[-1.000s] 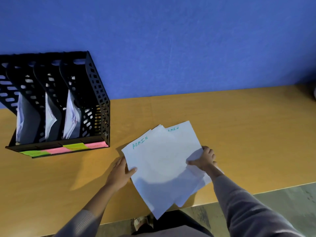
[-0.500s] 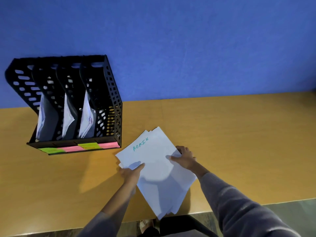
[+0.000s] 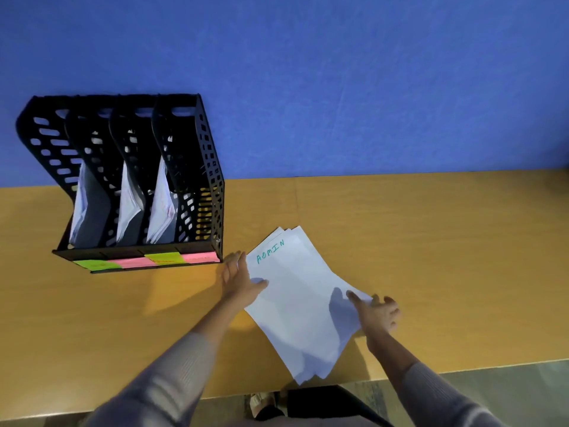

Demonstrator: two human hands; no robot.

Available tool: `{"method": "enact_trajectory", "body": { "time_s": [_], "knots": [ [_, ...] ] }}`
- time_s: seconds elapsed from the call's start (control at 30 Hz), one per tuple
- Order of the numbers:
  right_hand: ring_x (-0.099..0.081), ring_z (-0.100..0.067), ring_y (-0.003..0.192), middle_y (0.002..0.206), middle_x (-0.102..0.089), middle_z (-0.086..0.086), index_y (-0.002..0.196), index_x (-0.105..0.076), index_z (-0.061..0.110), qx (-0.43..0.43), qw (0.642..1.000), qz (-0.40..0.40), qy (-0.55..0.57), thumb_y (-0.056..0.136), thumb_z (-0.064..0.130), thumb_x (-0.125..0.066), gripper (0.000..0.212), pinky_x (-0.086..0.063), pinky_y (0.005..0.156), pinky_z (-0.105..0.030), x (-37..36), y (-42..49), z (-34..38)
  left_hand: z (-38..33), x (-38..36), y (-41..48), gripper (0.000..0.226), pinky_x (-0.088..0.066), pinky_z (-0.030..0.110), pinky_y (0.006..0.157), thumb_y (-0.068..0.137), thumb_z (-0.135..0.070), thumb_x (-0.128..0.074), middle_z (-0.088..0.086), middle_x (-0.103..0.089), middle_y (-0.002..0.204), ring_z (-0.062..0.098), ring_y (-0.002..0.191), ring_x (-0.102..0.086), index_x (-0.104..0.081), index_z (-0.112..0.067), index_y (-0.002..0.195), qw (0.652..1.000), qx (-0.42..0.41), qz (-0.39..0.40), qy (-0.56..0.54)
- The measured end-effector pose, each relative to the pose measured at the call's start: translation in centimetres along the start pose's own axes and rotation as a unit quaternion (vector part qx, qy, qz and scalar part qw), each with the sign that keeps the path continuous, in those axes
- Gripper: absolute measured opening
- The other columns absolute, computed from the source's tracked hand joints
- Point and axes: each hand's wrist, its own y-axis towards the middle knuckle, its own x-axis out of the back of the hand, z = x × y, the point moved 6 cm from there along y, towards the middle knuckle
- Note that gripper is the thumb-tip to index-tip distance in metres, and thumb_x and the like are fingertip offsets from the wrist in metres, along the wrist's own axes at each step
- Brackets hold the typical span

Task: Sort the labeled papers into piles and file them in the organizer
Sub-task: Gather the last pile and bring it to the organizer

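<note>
Head view: paper stack point(image 3: 303, 306) lies diagonally, "ADMIN" corner toward organizer point(image 3: 197, 167); both hands' grips open at its edges.

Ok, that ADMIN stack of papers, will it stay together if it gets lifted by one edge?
Probably not. The ADMIN stack is thin loose sheets, already fanned at the corners, so it would likely droop and slide apart. Both the left hand and right hand at opposite edges should steady it.

We note white papers point(image 3: 303, 306) lettered in teal; black perforated organizer point(image 3: 197, 167) with green and pink labels point(image 3: 147, 261); yellow-brown desk point(image 3: 431, 241); blue wall point(image 3: 338, 87); grey sleeves point(image 3: 172, 383).
</note>
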Motion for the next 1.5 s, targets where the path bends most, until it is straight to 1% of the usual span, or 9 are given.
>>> {"method": "enact_trajectory", "body": {
  "time_s": [0.13,0.27,0.43,0.57,0.7,0.87,1.0,1.27,1.5],
  "knots": [
    [-0.069,-0.023,0.087,0.106,-0.072,-0.009,0.099,-0.069,0.011,-0.057,0.963,0.138,0.223,0.064,0.026,-0.09,0.043,-0.055,0.069,-0.038,-2.6,-3.1,-3.4,1.1,-0.8,1.4,0.096,-0.011,0.041,0.12,0.083,-0.052,-0.062,0.002,-0.004,0.16,0.025,0.147,-0.001,-0.005,-0.018,0.152,0.995,0.013,0.083,0.06],
    [-0.073,-0.03,0.088,0.097,-0.076,-0.007,0.103,-0.07,0.011,-0.007,0.939,0.258,0.227,0.08,0.011,-0.077,0.024,-0.058,0.068,-0.04,-4.8,-5.8,-3.0,0.8,-1.5,1.3,0.095,-0.02,0.043,0.115,0.083,-0.058,-0.057,0.002,-0.009,0.155,0.032,0.142,-0.008,-0.003,-0.021,0.152,0.991,0.031,0.082,0.103],
    [-0.066,-0.025,0.088,0.092,-0.071,-0.009,0.1,-0.066,0.004,0.075,0.956,0.245,0.142,0.091,0.002,-0.06,0.011,-0.053,0.071,-0.034,-3.4,-5.3,-0.4,1.5,-1.2,1.1,0.097,-0.018,0.043,0.113,0.08,-0.059,-0.06,0.006,-0.014,0.153,0.032,0.141,-0.012,-0.006,-0.021,0.151,0.993,0.044,0.072,0.082],
    [-0.07,-0.03,0.098,0.109,-0.073,-0.009,0.109,-0.068,0.011,0.117,0.913,0.329,0.212,0.089,0.004,-0.066,0.021,-0.054,0.089,-0.049,-0.3,-4.1,2.8,1.9,1.2,1.9,0.105,-0.022,0.042,0.116,0.077,-0.049,-0.074,0.003,-0.01,0.16,0.026,0.146,-0.014,-0.007,-0.019,0.152,0.994,-0.005,0.018,-0.106],
    [-0.066,-0.035,0.11,0.122,-0.069,-0.012,0.121,-0.067,0.014,0.163,0.872,0.407,0.217,0.087,0.015,-0.068,0.033,-0.053,0.091,-0.057,2.0,-3.3,4.9,1.2,4.2,1.5,0.111,-0.043,0.042,0.105,0.063,-0.037,-0.087,0.001,-0.039,0.151,0.02,0.134,-0.043,-0.02,-0.026,0.151,0.928,0.005,0.004,-0.372],
    [-0.069,-0.03,0.106,0.117,-0.071,-0.009,0.114,-0.071,0.021,0.195,0.878,0.362,0.246,0.08,0.028,-0.078,0.036,-0.06,0.077,-0.04,2.2,-4.1,6.6,-0.5,4.3,-1.1,0.052,-0.059,0.026,0.073,0.057,-0.042,-0.089,-0.003,-0.075,0.106,0.014,0.094,-0.072,-0.072,-0.027,0.104,0.895,-0.025,0.107,-0.433],
    [-0.071,-0.022,0.1,0.111,-0.074,-0.001,0.108,-0.072,0.029,0.217,0.89,0.305,0.261,0.066,0.039,-0.086,0.045,-0.057,0.078,-0.039,2.1,-4.4,7.6,-0.2,4.4,-3.2,0.031,-0.057,0.023,0.067,0.072,-0.019,-0.083,-0.003,-0.076,0.1,0.015,0.091,-0.072,-0.071,-0.022,0.101,0.882,-0.037,0.04,-0.469],
    [-0.07,-0.017,0.104,0.112,-0.074,0.001,0.111,-0.073,0.026,0.322,0.861,0.322,0.226,0.076,0.023,-0.081,0.036,-0.056,0.075,-0.02,1.4,-5.6,9.9,1.9,5.4,-4.7,0.028,-0.054,0.014,0.065,0.067,0.0,-0.083,-0.011,-0.076,0.083,0.002,0.078,-0.071,-0.075,-0.018,0.087,0.871,-0.066,-0.075,-0.48],
    [-0.069,-0.018,0.103,0.108,-0.075,-0.004,0.105,-0.075,0.018,0.348,0.85,0.261,0.296,0.084,0.034,-0.071,0.027,-0.054,0.077,-0.023,0.9,-6.6,9.9,1.5,5.4,-5.4,0.006,-0.056,0.024,0.061,0.071,-0.028,-0.08,-0.006,-0.075,0.077,0.009,0.073,-0.071,-0.076,-0.025,0.074,0.842,-0.065,-0.134,-0.518]
  ]
}}
